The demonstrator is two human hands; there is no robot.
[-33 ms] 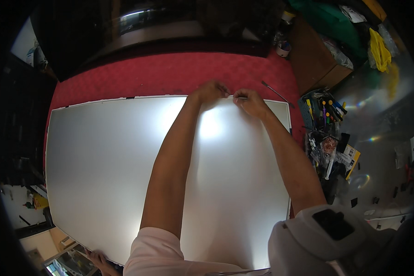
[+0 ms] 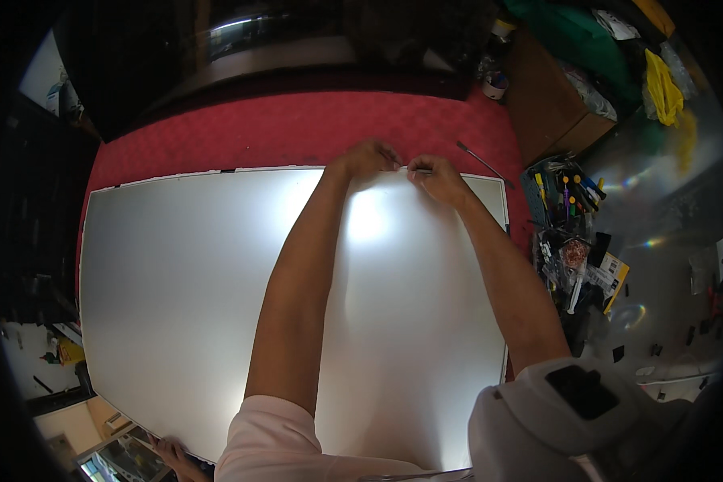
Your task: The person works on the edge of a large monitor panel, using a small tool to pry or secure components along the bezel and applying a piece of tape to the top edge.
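Note:
A large, glossy white sheet (image 2: 185, 265) lies flat, with a thin pale rim and bright light patches. Both arms reach across it to its far edge, right of the middle. My left hand (image 2: 368, 161) is closed there, fingertips pinched at the rim. Just to its right, my right hand (image 2: 438, 181) also pinches at the edge, thumb and fingers together. A small gap separates the two sets of fingertips. Soft ripples run down the sheet below the hands. The exact bit of rim between the fingers is too small to see clearly.
Red padded cloth (image 2: 297, 128) lies under the sheet. A thin metal tool (image 2: 478, 159) rests beyond the far right corner. To the right are a tool basket (image 2: 566, 193), small parts and a cardboard box (image 2: 554, 104). A dark screen (image 2: 281, 48) stands behind. Another person's hand (image 2: 173, 454) touches the near left edge.

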